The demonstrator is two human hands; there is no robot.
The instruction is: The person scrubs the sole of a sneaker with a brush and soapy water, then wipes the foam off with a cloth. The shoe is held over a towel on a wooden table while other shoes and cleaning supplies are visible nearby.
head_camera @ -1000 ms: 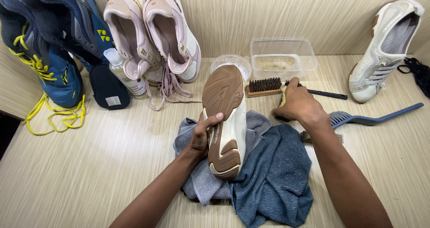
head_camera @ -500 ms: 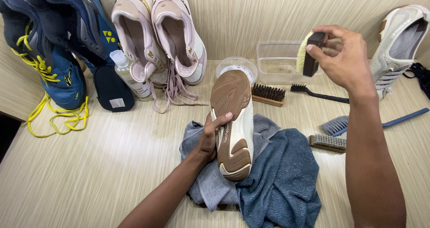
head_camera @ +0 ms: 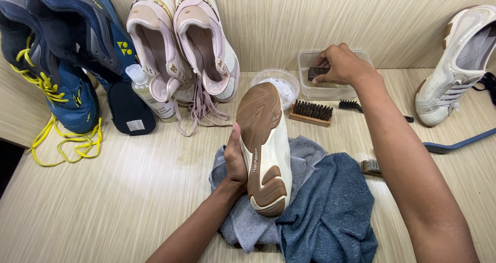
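My left hand (head_camera: pixel 235 159) grips a white shoe (head_camera: pixel 266 147) by its side, brown sole turned up, above a blue-grey cloth (head_camera: pixel 320 201). Far across the table my right hand (head_camera: pixel 341 64) is closed on a small black-backed brush (head_camera: pixel 316 73) and pushes it down into a clear plastic tub (head_camera: pixel 330 91) at the wall. The brush's bristles are hidden by the tub and my fingers.
A round clear bowl (head_camera: pixel 279 82), a wooden dark-bristle brush (head_camera: pixel 311 111) and a thin black brush (head_camera: pixel 356 106) lie by the tub. A blue long-handled brush (head_camera: pixel 457 143) and a white sneaker (head_camera: pixel 454 66) sit right. Pink shoes (head_camera: pixel 181 41), blue shoes (head_camera: pixel 57 51) and a bottle (head_camera: pixel 147 92) stand left.
My right hand picked the small brush off the table, lifted it, then lowered it into the clear tub. The left hand tilted the shoe slightly and shifted its grip.
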